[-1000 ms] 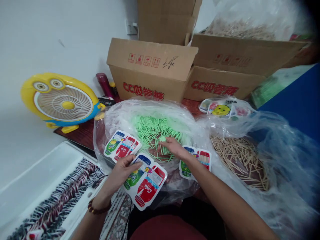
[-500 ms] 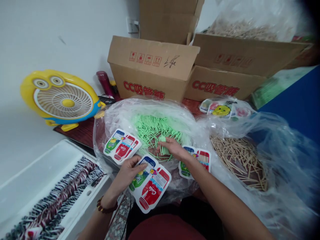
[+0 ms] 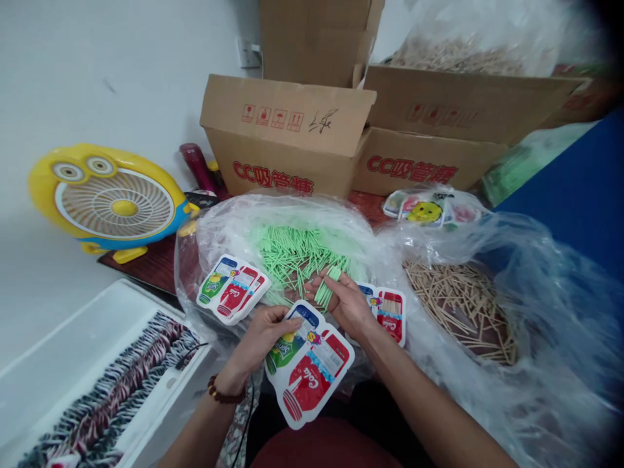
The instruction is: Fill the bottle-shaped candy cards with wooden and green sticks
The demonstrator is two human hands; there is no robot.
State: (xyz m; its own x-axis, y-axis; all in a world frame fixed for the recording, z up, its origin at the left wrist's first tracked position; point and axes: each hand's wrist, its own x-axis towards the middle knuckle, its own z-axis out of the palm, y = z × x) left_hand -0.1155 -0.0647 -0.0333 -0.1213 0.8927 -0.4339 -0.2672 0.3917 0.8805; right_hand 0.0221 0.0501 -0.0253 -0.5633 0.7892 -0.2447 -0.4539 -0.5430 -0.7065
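Observation:
My left hand (image 3: 266,338) pinches the upper left edge of a drink-shaped packet (image 3: 314,370) printed with Sprite and Cola cups. Beside it, my right hand (image 3: 348,302) is closed on a small bundle of green candy sticks (image 3: 327,289), held just above the packet's top edge. Behind the hands, a heap of loose green sticks (image 3: 287,250) lies in an opened clear plastic bag (image 3: 234,214). A stack of similar packets (image 3: 231,289) rests on the bag at left. Another packet (image 3: 392,312), with tan sticks showing in its window, is partly hidden behind my right hand and forearm.
Tan sticks (image 3: 463,312) lie in plastic at right. Cardboard boxes (image 3: 283,143) stand at the back, with yellow-faced packets (image 3: 429,209) before them. A yellow fan (image 3: 124,208) stands at left. A white foam box (image 3: 160,396) holds rows of striped wrapped pieces.
My right hand has lifted the green bundle slightly off the heap and turned it toward me. My left hand has brought the packet rightward, closer to the bundle. The view has shifted slightly.

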